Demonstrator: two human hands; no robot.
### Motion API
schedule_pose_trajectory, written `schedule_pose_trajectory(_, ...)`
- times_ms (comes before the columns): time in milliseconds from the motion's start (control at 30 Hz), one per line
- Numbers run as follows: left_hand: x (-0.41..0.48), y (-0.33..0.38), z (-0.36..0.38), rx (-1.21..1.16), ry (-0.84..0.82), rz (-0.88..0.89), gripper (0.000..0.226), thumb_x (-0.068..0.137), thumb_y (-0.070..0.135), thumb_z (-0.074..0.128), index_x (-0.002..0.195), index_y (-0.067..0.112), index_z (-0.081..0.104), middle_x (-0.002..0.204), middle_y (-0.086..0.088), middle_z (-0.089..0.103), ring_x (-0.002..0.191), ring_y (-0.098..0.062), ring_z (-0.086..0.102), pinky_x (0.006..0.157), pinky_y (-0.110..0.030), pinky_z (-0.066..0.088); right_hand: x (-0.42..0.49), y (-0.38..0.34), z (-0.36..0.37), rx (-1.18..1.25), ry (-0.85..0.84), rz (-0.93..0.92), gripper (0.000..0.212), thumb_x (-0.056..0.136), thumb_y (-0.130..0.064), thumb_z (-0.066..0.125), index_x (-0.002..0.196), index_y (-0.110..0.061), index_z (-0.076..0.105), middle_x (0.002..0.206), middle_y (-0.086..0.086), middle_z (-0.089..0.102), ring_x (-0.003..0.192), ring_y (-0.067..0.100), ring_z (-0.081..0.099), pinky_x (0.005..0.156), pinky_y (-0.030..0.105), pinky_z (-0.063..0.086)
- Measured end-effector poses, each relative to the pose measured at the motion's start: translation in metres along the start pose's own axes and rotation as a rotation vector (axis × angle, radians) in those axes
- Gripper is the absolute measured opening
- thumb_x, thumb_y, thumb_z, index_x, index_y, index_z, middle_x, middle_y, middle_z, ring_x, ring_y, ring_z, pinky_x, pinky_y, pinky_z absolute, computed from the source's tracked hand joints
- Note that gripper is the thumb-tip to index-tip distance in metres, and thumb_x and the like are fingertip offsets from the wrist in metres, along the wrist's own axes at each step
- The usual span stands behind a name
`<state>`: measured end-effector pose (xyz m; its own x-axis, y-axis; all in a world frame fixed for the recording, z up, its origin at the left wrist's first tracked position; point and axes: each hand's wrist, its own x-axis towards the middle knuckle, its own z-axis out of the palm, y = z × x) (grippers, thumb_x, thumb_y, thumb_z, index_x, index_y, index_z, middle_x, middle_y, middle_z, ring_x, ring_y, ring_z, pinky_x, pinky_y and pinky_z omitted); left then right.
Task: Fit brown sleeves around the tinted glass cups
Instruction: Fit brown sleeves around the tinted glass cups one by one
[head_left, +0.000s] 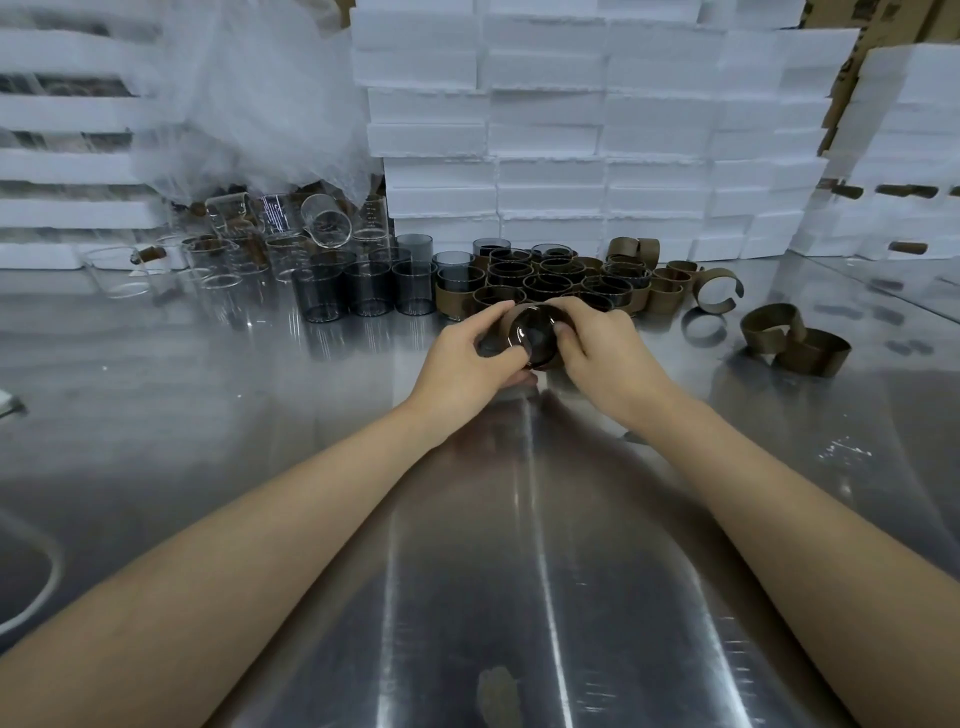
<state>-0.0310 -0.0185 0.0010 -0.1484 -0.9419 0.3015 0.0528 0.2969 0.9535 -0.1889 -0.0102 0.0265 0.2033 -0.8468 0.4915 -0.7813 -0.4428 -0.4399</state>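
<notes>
Now the left hand (467, 353) and right hand (597, 343) both curl round one tinted cup (535, 330); best to steady it and slide the brown sleeve (514, 312) on squarely

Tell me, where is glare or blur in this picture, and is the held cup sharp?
Head view: glare streaks run along the steel table; the tinted cup between the left hand and right hand is fairly sharp; the foam boxes bow from wide-angle distortion.
</notes>
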Motion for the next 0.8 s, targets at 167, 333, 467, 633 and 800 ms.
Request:
schedule_pose_trajectory(167,-0.003,0.006,0.0,-0.071,-0.033,-0.013,0.037,0.088,-0.006,0.063,0.105,0.026,0.069,0.108,0.004,0.068,0.083,-0.027,0.074,0.068,-0.021,0.058,0.001,0.0,-0.002,-0.012,0.051,-0.005,0.029,0.098,-0.007,0.045,0.121,-0.008,0.063,0.101,0.016,0.071,0.093,0.032,0.061,0.079,0.029,0.041)
schedule_pose_trajectory(333,-0.002,0.009,-0.002,-0.059,-0.031,-0.057,0.036,0.091,-0.005,0.058,0.124,0.009,0.063,0.118,-0.01,0.067,0.076,-0.03,0.075,0.063,-0.021,0.058,0.002,0.0,-0.005,0.022,0.115,0.011,0.018,0.095,-0.01,0.055,0.097,-0.006,0.072,0.075,0.002,0.065,0.075,0.019,0.057,0.065,0.022,0.031)
schedule_pose_trajectory(467,-0.004,0.012,-0.006,-0.071,-0.041,-0.093,0.033,0.092,-0.002,0.056,0.121,0.012,0.064,0.113,-0.009,0.07,0.073,-0.033,0.074,0.061,-0.019,0.056,0.001,-0.001,-0.003,0.195,0.146,0.119,0.018,0.092,-0.022,0.062,0.089,-0.009,0.075,0.078,0.004,0.073,0.077,0.018,0.069,0.08,0.036,0.053)
schedule_pose_trajectory(633,-0.004,0.013,-0.009,-0.154,-0.083,-0.156,0.029,0.094,0.003,0.055,0.118,0.016,0.063,0.112,-0.011,0.069,0.081,-0.036,0.074,0.064,-0.021,0.057,0.004,0.006,0.008,0.484,-0.014,0.357,0.033,0.087,-0.053,0.06,0.088,-0.02,0.064,0.086,0.001,0.073,0.084,0.015,0.071,0.087,0.042,0.056)
schedule_pose_trajectory(800,-0.003,0.016,-0.01,-0.189,-0.15,-0.246,0.027,0.1,0.027,0.055,0.124,0.016,0.057,0.117,-0.013,0.069,0.087,-0.038,0.073,0.074,-0.024,0.06,0.004,0.015,0.013,0.803,-0.163,0.395,0.051,0.082,-0.062,0.059,0.103,-0.016,0.058,0.107,0.003,0.072,0.102,0.015,0.068,0.097,0.039,0.052)
